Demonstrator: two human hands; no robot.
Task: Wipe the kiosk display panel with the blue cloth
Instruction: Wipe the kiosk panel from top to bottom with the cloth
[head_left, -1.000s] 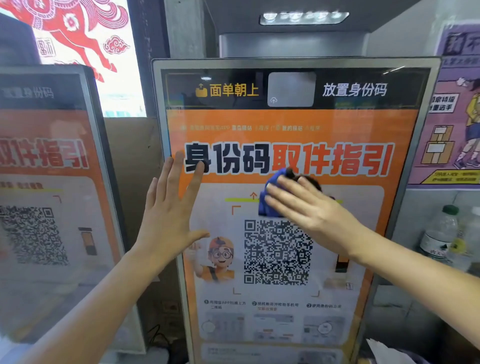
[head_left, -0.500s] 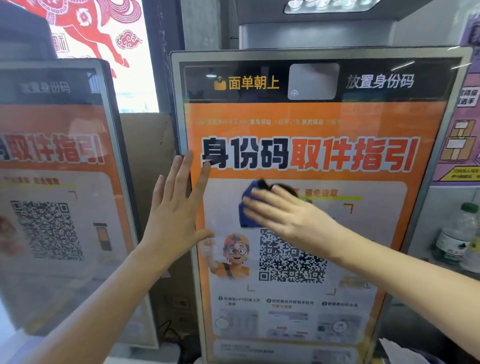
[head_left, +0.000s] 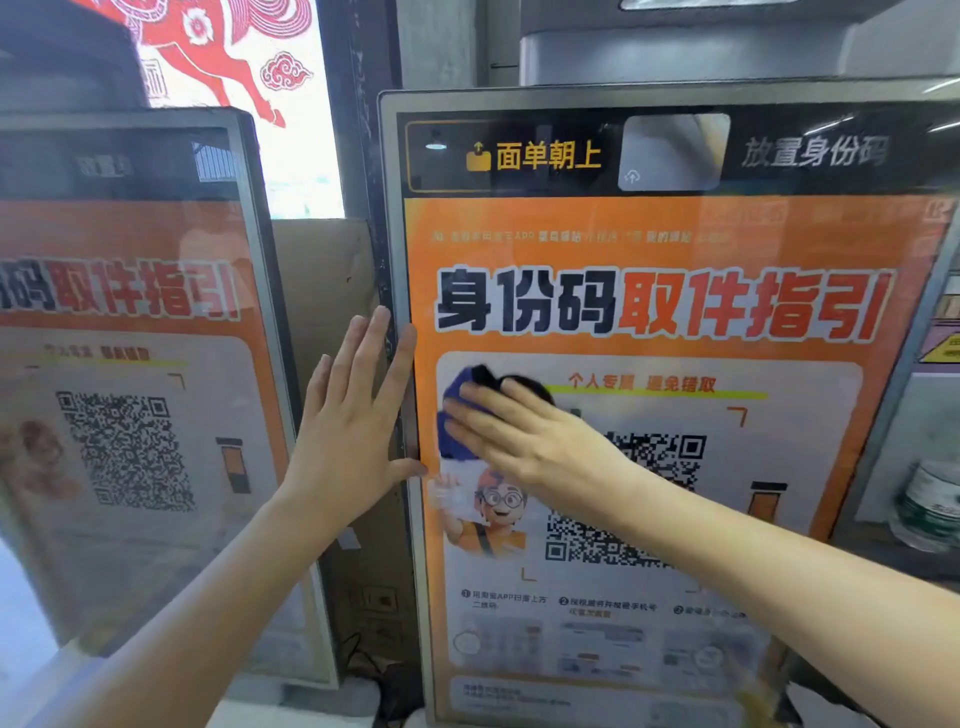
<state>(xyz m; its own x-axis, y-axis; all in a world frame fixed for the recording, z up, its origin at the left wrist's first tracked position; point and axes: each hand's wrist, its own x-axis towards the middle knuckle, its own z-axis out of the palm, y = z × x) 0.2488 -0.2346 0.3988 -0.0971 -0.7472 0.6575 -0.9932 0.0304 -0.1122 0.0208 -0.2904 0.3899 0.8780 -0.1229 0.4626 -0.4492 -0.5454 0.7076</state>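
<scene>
Far left: a second kiosk panel (head_left: 130, 364) stands angled, showing the same orange poster and a QR code, dimmed by glare. Behind it, a red paper-cut horse (head_left: 218, 47) on a bright window. Brown cardboard (head_left: 322, 280) fills the gap between the two units.

Your left hand (head_left: 353, 436) is flat and spread, fingers pointing up, palm against the metal left frame of the kiosk display panel (head_left: 675, 312); the thumb reaches just onto the orange border. It grips nothing.

Your right hand (head_left: 524, 441) lies flat on the glass, fingers extended toward the left, pressing the blue cloth (head_left: 454, 415) against the panel. The cloth sits bunched under the fingertips at the upper left corner of the white poster field, just above the cartoon figure (head_left: 493, 509) and left of the QR code (head_left: 660, 457). Part of the cloth's top edge looks dark.

The two hands are near each other, apart, with the frame edge between them.

Far right: a plastic bottle (head_left: 930, 509) with a green label on a shelf, blurred.
</scene>
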